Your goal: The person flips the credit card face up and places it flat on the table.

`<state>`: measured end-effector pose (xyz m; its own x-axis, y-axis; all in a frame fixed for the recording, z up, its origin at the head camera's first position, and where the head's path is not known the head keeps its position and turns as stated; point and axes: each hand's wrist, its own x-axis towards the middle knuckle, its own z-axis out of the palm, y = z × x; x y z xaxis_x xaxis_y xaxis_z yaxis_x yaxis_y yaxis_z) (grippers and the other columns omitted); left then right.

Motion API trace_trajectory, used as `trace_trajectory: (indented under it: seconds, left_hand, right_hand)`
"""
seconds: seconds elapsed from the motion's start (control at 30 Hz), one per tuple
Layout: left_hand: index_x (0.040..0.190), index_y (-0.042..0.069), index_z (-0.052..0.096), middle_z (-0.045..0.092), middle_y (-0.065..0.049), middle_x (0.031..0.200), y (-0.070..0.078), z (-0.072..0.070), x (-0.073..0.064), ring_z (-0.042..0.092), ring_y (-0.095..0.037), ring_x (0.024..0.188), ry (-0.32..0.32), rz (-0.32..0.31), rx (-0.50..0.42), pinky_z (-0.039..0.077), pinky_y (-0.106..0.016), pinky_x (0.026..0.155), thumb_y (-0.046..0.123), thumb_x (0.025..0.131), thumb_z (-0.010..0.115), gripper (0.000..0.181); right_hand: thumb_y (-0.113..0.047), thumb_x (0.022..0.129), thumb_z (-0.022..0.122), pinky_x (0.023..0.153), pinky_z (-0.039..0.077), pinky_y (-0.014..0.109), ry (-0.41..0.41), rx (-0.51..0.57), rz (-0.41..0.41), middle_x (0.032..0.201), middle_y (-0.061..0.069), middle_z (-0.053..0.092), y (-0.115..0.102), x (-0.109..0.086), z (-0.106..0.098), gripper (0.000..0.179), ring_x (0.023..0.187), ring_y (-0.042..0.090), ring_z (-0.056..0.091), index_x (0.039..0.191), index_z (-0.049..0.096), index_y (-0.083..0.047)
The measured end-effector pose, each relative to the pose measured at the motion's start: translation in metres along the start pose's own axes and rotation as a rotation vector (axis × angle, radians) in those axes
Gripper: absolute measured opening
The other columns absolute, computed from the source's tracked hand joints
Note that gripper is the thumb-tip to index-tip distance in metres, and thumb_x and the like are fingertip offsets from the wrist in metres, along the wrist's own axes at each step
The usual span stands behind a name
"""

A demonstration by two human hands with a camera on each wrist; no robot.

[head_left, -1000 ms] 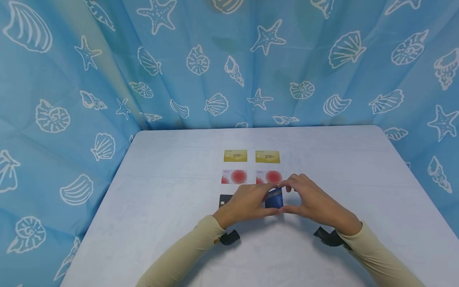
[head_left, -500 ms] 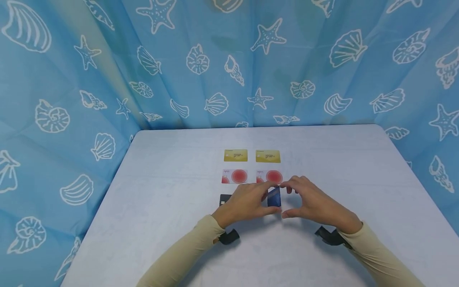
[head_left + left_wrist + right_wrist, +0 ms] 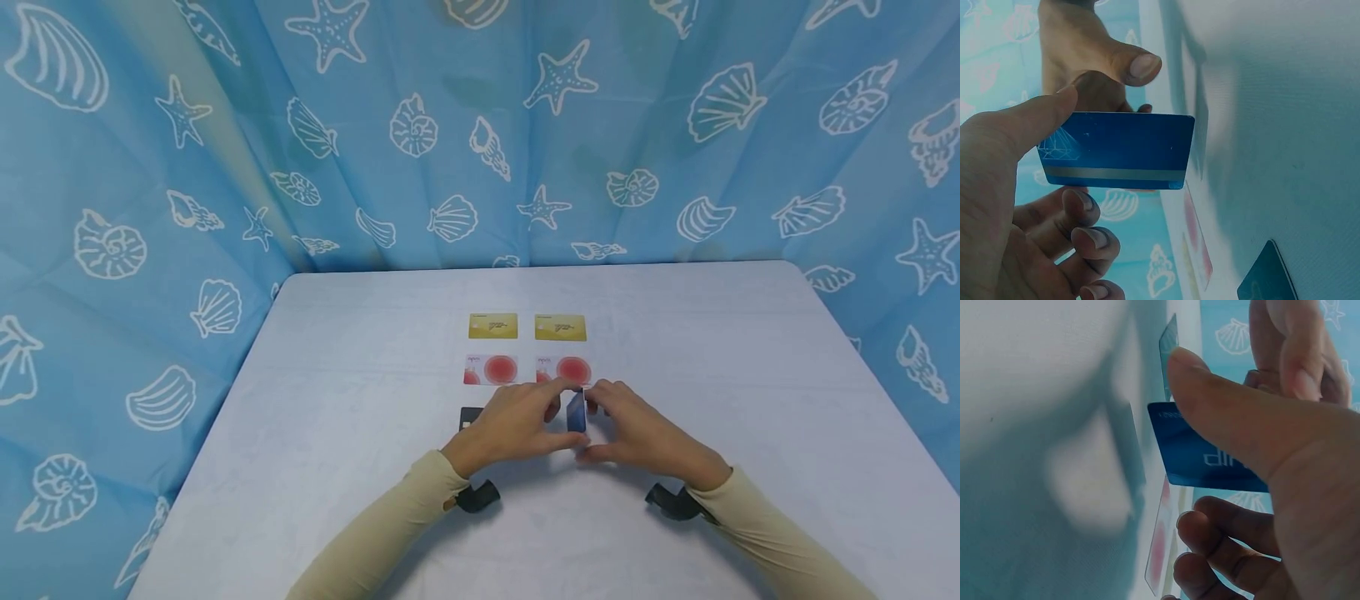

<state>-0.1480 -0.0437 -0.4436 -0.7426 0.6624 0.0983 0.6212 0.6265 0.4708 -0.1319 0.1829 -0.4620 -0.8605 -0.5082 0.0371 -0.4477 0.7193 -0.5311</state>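
Note:
My left hand (image 3: 510, 423) pinches a blue plastic card (image 3: 576, 412) by opposite edges, between thumb and fingers, and the card stands upright over the table. In the left wrist view the blue card (image 3: 1116, 147) shows a pale stripe; its other face, with white lettering, appears in the right wrist view. My right hand (image 3: 637, 425) is cupped close by on the right. Its thumb (image 3: 1143, 65) is apart from the card in the left wrist view, and its fingers (image 3: 1200, 528) lie below the card's edge in the right wrist view. The left hand partly hides a dark card (image 3: 469, 415).
Beyond the hands, two white cards with red circles (image 3: 491, 369) lie side by side on the white-covered table (image 3: 360, 358). Farther back are two gold cards (image 3: 492, 326). A blue curtain (image 3: 450, 125) with shell prints hangs behind the table.
The blue card has turned from facing the head camera to nearly edge-on. My right fingers have come off its edges, and that hand has shifted left. The left hand stays put.

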Motion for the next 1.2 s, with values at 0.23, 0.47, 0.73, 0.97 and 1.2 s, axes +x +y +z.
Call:
trace_trajectory:
  seconds: [0.23, 0.47, 0.73, 0.97, 1.2]
  left_hand:
    - [0.137, 0.025, 0.057, 0.058, 0.005, 0.078, -0.001, 0.0, 0.0, 0.048, -0.003, 0.064, 0.016, 0.02, -0.019, 0.037, -0.016, 0.055, 0.059, 0.088, 0.074, 0.062]
    - [0.141, 0.026, 0.056, 0.064, 0.003, 0.082, -0.001, -0.002, -0.001, 0.05, -0.002, 0.068, 0.021, 0.012, -0.032, 0.04, -0.015, 0.057, 0.058, 0.088, 0.075, 0.065]
    - [0.138, 0.021, 0.059, 0.067, 0.001, 0.086, -0.001, -0.005, -0.002, 0.05, -0.003, 0.068, 0.033, 0.003, -0.032, 0.039, -0.015, 0.058, 0.057, 0.087, 0.077, 0.065]
    - [0.138, 0.02, 0.058, 0.065, 0.002, 0.085, -0.004, -0.008, -0.003, 0.05, -0.003, 0.067, 0.035, -0.001, -0.043, 0.04, -0.015, 0.058, 0.058, 0.087, 0.076, 0.065]
    - [0.138, 0.022, 0.057, 0.065, 0.001, 0.084, -0.005, -0.012, -0.005, 0.05, -0.003, 0.066, 0.049, 0.01, -0.062, 0.04, -0.016, 0.056, 0.057, 0.088, 0.075, 0.064]
  right_hand:
    - [-0.037, 0.073, 0.095, 0.086, 0.05, 0.033, 0.027, -0.004, -0.047, 0.104, -0.009, 0.061, -0.001, 0.002, 0.004, 0.065, 0.101, 0.015, 0.053, 0.122, 0.06, -0.015]
    - [-0.031, 0.075, 0.094, 0.08, 0.048, 0.031, 0.064, -0.023, -0.073, 0.098, -0.007, 0.059, -0.002, 0.003, 0.005, 0.055, 0.095, 0.017, 0.053, 0.114, 0.061, -0.012]
    - [-0.034, 0.078, 0.092, 0.08, 0.049, 0.031, 0.062, -0.056, -0.051, 0.102, -0.003, 0.062, -0.003, 0.001, 0.003, 0.06, 0.097, 0.016, 0.053, 0.123, 0.062, -0.01]
    - [-0.032, 0.079, 0.091, 0.084, 0.051, 0.037, 0.067, -0.067, -0.063, 0.108, -0.001, 0.064, -0.001, -0.001, 0.0, 0.063, 0.101, 0.019, 0.055, 0.129, 0.061, -0.009]
    - [-0.032, 0.078, 0.092, 0.083, 0.053, 0.035, 0.048, -0.082, -0.027, 0.112, 0.0, 0.065, -0.002, -0.001, -0.004, 0.066, 0.102, 0.018, 0.055, 0.133, 0.06, -0.012]
